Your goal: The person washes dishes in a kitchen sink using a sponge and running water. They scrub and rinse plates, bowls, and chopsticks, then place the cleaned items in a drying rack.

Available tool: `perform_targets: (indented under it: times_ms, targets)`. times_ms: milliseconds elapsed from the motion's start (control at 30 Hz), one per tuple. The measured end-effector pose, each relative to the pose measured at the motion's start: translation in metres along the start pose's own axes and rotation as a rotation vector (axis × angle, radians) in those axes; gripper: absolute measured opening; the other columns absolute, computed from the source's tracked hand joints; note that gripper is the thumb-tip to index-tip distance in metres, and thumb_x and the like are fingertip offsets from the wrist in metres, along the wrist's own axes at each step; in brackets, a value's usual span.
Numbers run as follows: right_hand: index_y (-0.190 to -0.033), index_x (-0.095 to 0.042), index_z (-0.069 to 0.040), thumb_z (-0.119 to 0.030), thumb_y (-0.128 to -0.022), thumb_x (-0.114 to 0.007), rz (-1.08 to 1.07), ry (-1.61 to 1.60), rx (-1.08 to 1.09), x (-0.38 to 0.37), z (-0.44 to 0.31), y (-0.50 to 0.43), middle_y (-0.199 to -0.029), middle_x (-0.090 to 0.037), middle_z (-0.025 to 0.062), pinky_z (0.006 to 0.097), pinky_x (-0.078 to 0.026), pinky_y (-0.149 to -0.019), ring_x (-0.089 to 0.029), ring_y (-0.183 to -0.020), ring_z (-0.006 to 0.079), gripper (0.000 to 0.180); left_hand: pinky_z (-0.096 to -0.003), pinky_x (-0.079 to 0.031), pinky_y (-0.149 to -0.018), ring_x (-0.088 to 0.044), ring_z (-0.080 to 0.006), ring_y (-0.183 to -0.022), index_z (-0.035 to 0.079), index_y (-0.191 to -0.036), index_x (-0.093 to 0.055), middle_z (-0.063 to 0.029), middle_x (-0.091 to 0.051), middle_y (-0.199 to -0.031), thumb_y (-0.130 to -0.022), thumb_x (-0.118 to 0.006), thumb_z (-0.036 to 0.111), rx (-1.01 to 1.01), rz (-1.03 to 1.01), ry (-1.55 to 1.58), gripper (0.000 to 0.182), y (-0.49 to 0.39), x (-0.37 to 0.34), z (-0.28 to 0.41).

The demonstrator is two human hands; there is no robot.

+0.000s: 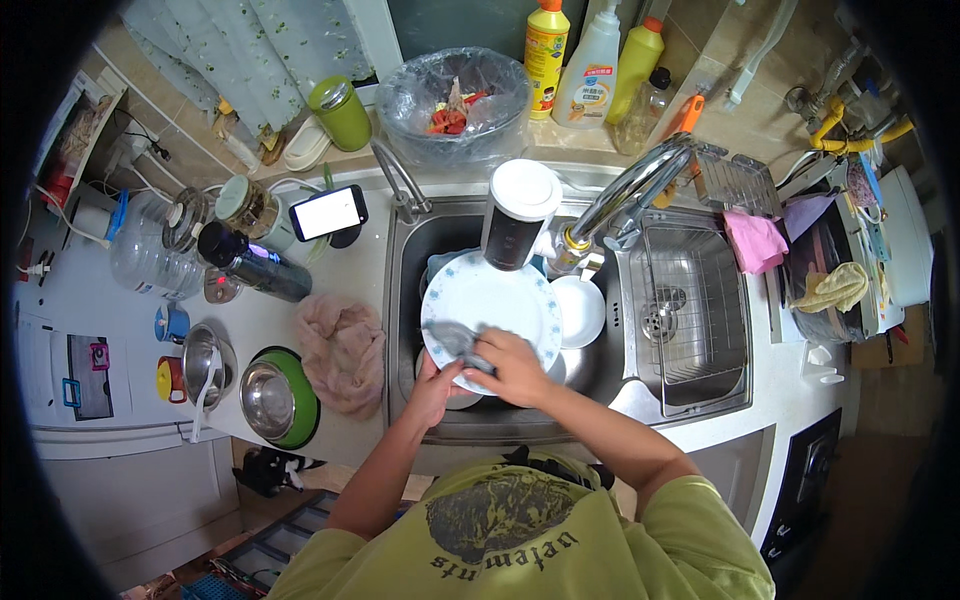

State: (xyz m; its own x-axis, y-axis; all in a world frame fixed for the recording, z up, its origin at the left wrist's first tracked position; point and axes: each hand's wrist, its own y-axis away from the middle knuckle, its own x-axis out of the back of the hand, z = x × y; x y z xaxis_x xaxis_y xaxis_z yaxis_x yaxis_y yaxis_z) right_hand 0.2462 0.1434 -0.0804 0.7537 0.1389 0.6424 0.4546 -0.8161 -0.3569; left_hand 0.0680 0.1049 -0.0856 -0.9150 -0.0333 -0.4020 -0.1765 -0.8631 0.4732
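Observation:
A large white plate [495, 300] with blue flowers along its rim is held over the left sink basin [409, 247]. My left hand [433, 390] grips its near left edge. In my right hand [514, 371] is a grey dishcloth [454, 339], blurred and pressed against the plate's face near its lower edge. A smaller white dish [579, 311] lies in the basin to the right. Part of another white dish [461, 402] shows beneath the plate, mostly hidden. Behind the plate stands a dark cylinder with a white lid [525, 189], close to the chrome faucet [637, 184].
A wire drying rack [701, 300] sits in the right basin. On the left counter are a pink cloth [341, 352], a green-rimmed pet bowl [279, 397], a steel bowl [208, 364], a dark bottle [255, 262] and a phone [328, 213]. A lined waste bowl [454, 97] stands behind the sink.

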Motion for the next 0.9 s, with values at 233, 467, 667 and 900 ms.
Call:
perform_targets:
  times_ms: [233,467,667,900]
  targets:
    - [-0.090,-0.058,-0.005,-0.009,-0.072,-0.058,0.345,0.063,-0.222,0.007,0.032,-0.039,-0.087,-0.056,0.0136,0.0414,-0.042,-0.071,-0.053,-0.081,0.0332,0.018,-0.0372,-0.054,-0.070,-0.055,-0.0205,-0.101,0.015,-0.132,-0.024,-0.0068,-0.045,-0.122,-0.086,-0.053,0.013,0.083,-0.045,-0.064,0.055,0.010,-0.009,0.000]
    - [-0.092,-0.056,-0.006,-0.004,-0.072,-0.056,-0.072,-0.004,-0.197,0.023,0.044,0.043,-0.090,-0.052,0.0124,0.0402,-0.042,-0.075,-0.051,-0.087,0.0315,0.020,-0.0389,-0.054,-0.069,-0.057,-0.0230,-0.096,0.013,-0.126,-0.030,-0.0088,-0.049,-0.115,-0.085,-0.053,0.012,0.016,0.142,-0.018,0.048,0.025,0.017,0.018]
    - [-0.098,-0.056,-0.008,-0.004,-0.074,-0.057,0.169,0.455,-0.744,0.017,0.161,0.070,-0.098,-0.052,0.0125,0.0409,-0.043,-0.078,-0.052,-0.090,0.0323,0.024,-0.0349,-0.055,-0.062,-0.058,-0.0220,-0.093,0.011,-0.126,-0.029,-0.0079,-0.050,-0.113,-0.084,-0.054,0.013,-0.054,0.278,-0.119,0.049,0.027,0.040,0.038]
    - [-0.090,-0.060,-0.016,-0.009,-0.071,-0.061,-0.093,0.372,-0.656,-0.032,0.202,0.083,-0.108,-0.048,0.0097,0.0391,-0.044,-0.081,-0.047,-0.100,0.0299,0.020,-0.0335,-0.051,-0.058,-0.058,-0.0191,-0.087,0.015,-0.131,-0.025,-0.0060,-0.050,-0.114,-0.084,-0.054,0.012,0.011,0.289,-0.122,0.055,0.036,0.030,0.040]
